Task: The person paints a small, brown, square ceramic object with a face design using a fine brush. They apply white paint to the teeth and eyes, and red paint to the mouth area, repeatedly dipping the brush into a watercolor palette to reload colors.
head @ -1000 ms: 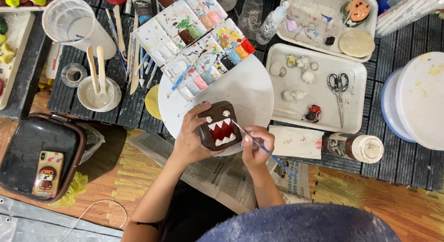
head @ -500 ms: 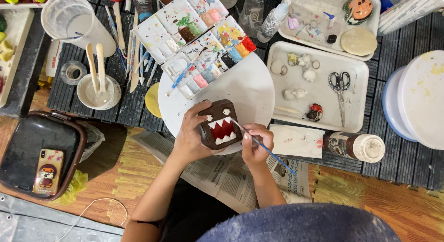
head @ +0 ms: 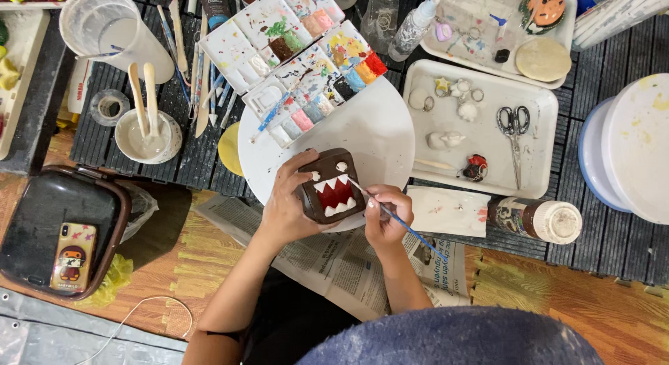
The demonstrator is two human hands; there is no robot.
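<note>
- We are gripping the brown clay figure (head: 331, 187) in our left hand (head: 289, 208), fingers wrapped round its side, holding it over the white round board (head: 376, 128), much as a second ago.
- Our right hand (head: 385, 215) is pinching the blue paintbrush (head: 397, 222); its tip is now touching the figure's edge by the red mouth, so painting is continuing.

Left hand (head: 289, 208) cupped with curled fingers; right hand (head: 385, 213) pinched closed.
</note>
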